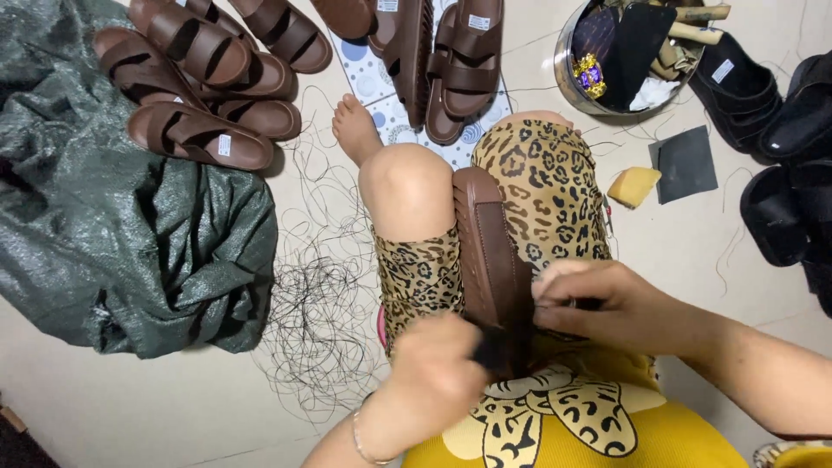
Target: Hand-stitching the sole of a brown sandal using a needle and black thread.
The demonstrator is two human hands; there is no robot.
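Brown leather-look strap sandal (490, 251) sits clamped edge-up btwn the person's knees, long axis running from the lap away toward the bare foot (355, 126). Near end is at the hands, far end by the knee.

L hand (433, 381): fist closed round a dark object at the sandal's near end, left side; can't tell what the object is. R hand (607, 308): fingers pinched together on a small dark tool, pressed against the sandal's right edge. Both hands touch the sandal, on opposite sides, R slightly further up the sole.

Around, on the pale tile floor (173, 407):
- tangle of thin black thread offcuts (316, 321) just left of the lap, spreading toward the foot
- crumpled green woven plastic sack (121, 251) along the left edge
- pile of finished brown strap sandals (208, 78) at top-left corner, more brown sandals on a patterned mat (451, 61) at top centre
- round metal bowl w/ scraps and tools (628, 56) top right
- yellow sponge block (633, 186) and dark square sheet (685, 165) right of the knee
- black sandals (780, 165) along the right edge

Nothing btwn hands and sandal; only the knees crowd it on both sides.
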